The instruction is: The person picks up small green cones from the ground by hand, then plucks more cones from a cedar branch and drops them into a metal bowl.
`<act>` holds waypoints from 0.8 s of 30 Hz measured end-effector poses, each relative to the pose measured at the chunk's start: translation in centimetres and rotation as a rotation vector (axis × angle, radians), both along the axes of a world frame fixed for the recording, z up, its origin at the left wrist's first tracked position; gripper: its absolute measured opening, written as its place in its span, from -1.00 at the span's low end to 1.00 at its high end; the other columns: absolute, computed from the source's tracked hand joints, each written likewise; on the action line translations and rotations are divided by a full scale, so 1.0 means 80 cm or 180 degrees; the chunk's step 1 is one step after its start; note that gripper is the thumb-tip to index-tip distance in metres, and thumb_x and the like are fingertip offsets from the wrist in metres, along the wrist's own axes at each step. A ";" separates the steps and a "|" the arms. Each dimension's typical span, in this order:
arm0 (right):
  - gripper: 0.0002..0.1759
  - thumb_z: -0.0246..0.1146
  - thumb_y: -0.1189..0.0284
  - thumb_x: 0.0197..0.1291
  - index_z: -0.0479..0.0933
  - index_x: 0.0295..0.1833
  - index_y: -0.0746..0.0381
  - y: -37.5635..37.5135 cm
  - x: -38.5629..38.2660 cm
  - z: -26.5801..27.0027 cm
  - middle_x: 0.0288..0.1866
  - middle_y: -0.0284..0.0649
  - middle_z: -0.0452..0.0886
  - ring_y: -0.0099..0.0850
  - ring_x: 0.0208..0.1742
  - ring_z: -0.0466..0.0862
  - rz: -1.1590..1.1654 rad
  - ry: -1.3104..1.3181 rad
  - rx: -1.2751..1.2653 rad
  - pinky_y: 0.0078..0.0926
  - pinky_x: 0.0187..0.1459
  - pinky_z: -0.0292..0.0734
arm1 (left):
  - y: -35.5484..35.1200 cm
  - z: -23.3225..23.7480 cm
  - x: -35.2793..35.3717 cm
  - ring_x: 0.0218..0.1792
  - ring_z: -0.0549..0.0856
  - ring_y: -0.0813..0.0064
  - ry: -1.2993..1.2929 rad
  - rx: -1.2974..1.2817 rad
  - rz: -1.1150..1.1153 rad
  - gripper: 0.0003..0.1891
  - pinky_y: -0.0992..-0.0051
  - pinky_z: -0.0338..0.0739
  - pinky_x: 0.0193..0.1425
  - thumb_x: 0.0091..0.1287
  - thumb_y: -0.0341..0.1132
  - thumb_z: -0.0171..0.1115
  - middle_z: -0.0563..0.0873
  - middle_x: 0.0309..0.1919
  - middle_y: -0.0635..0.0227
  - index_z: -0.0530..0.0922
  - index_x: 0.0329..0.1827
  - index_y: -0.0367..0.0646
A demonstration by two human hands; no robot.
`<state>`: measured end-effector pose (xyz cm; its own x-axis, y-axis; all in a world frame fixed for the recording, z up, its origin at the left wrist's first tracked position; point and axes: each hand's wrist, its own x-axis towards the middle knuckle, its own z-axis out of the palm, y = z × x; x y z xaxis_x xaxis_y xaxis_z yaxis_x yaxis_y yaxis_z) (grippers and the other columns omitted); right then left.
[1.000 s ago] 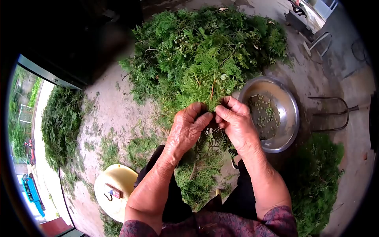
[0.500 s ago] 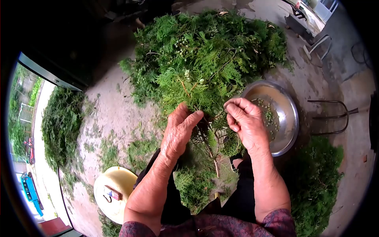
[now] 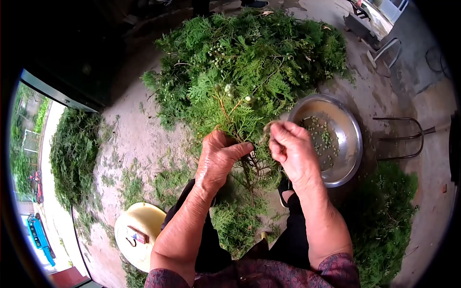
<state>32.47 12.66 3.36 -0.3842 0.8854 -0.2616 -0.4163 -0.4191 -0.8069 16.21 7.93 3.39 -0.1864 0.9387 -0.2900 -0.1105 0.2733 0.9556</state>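
Over the lap (image 3: 211, 242), left hand (image 3: 218, 161) clamps a probably light, springy sprig (image 3: 230, 113) by its stem, right hand (image 3: 290, 151) pinching its foliage.

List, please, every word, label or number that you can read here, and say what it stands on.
No text can be read.
The small striped box on the yellow lid bears print too blurred to read.
The metal bowl and the branch in the left hand show no lettering.
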 end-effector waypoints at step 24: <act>-0.76 0.27 0.48 0.12 0.57 -0.07 0.27 -0.007 -0.015 0.009 -0.42 -0.39 0.62 -0.75 -0.67 0.40 -0.0339 -0.0255 0.0127 -0.85 -0.74 0.15 | 0.002 0.017 0.003 -0.23 0.54 0.57 -0.0852 -0.0028 -0.0110 -0.53 0.58 0.43 -0.16 0.10 -0.35 0.35 0.61 -0.21 0.32 0.39 0.04 -0.29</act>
<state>31.26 12.07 4.07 -0.2669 0.9303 -0.2515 -0.3903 -0.3430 -0.8544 16.45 8.09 4.73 -0.0698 0.9404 -0.3329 -0.3493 0.2896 0.8911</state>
